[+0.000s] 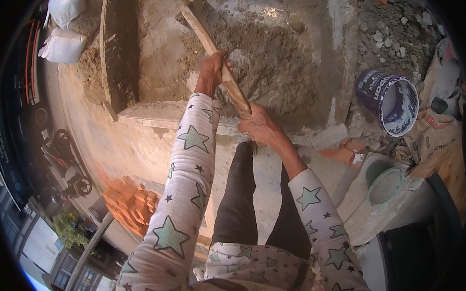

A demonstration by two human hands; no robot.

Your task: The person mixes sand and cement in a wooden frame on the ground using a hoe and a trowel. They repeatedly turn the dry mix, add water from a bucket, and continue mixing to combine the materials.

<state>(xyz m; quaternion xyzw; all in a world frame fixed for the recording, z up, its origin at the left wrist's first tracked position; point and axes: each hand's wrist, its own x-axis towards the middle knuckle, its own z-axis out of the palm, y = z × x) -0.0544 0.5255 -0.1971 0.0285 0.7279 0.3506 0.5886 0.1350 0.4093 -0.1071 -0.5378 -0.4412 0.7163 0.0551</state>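
A hoe with a worn wooden handle (235, 94) slants from near my waist up to the far end of the mixing area. Its broad blade (208, 14), caked with grey mortar, rests at or in the mix there. My left hand (213, 73) is wrapped round the middle of the handle. Closer to me, my right hand (264, 126) grips the handle's near end. Below and beyond both hands lies a bed of damp sandy mortar (271, 67), brown to grey, inside a low board-edged box. Part of the blade is hidden by mix.
A wooden board (105, 52) edges the box on the left. At right stand a purple bucket (369, 95) with a white-smeared rim, rubble (388, 35), a paper sack (437, 133) and a pale green pail (386, 186). Orange bricks (130, 204) and white sacks (64, 46) are at left.
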